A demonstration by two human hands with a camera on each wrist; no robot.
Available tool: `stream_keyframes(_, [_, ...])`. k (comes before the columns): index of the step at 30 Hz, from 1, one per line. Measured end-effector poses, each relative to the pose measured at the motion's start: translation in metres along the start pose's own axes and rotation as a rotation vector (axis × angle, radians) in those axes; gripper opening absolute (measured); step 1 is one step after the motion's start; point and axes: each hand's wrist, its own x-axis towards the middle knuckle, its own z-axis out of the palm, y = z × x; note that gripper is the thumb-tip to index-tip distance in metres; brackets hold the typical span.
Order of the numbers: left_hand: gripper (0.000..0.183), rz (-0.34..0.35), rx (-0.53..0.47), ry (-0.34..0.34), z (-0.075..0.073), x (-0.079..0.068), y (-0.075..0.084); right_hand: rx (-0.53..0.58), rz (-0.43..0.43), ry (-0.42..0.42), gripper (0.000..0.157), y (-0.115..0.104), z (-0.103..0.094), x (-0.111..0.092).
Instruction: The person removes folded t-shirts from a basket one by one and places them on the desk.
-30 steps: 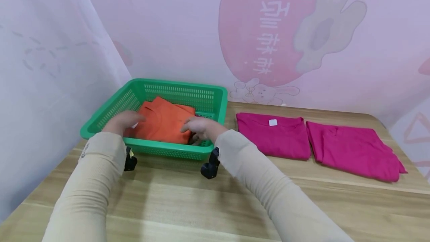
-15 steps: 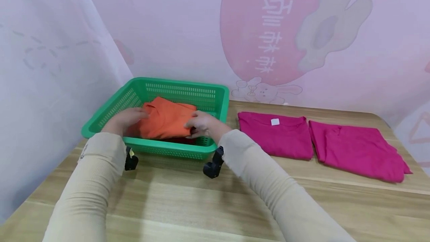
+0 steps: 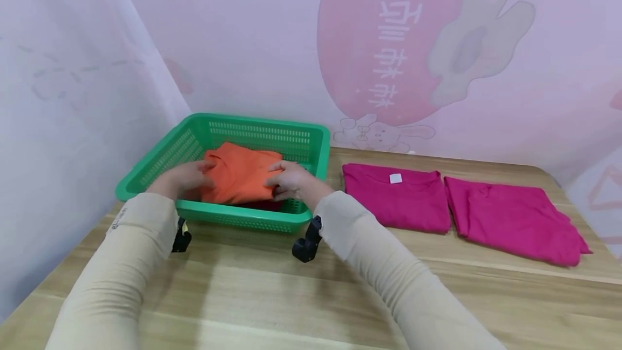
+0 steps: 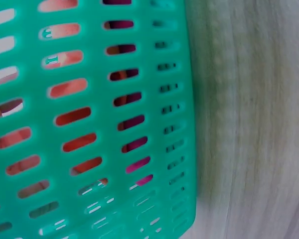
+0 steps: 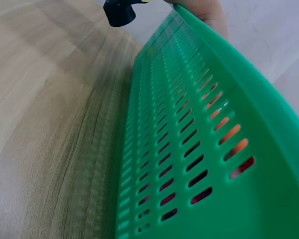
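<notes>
From here I have the desk (image 3: 252, 296) below, the green basket (image 3: 243, 221) on it, and the folded orange shirt (image 3: 238, 177) inside, over magenta cloth (image 3: 266, 206). My right hand (image 3: 296, 180) grips the shirt's right end; my left hand (image 3: 182, 177) touches the left end, but I can't tell if its fingers (image 3: 203, 166) pinch. A loose left hold could unfold it.

The head view looks down at the green basket (image 3: 243, 214), which 2 wrist views share close up.
</notes>
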Motion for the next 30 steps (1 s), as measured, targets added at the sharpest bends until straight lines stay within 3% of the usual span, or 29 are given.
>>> stream_keyframes(5, [0.068,0.061,0.052,0.001,0.0,-0.001,0.0,-0.038,-0.017,0.023,0.041,0.001,0.003,-0.001])
stream_keyframes(10, [0.064,0.102,0.068,-0.02,0.0,-0.002,0.001,-0.026,-0.017,0.014,0.049,0.001,0.003,-0.001])
stream_keyframes(18, [0.053,0.13,0.141,-0.01,-0.003,-0.002,0.002,-0.07,0.001,-0.115,0.055,-0.001,0.003,-0.001])
stream_keyframes(23, [0.056,0.1,0.077,0.026,-0.004,-0.003,0.003,-0.114,-0.024,-0.079,0.054,-0.001,0.002,-0.002])
stream_keyframes(30, [0.057,0.062,-0.02,0.069,-0.008,-0.016,0.009,-0.069,-0.094,-0.044,0.056,-0.004,0.0,-0.005])
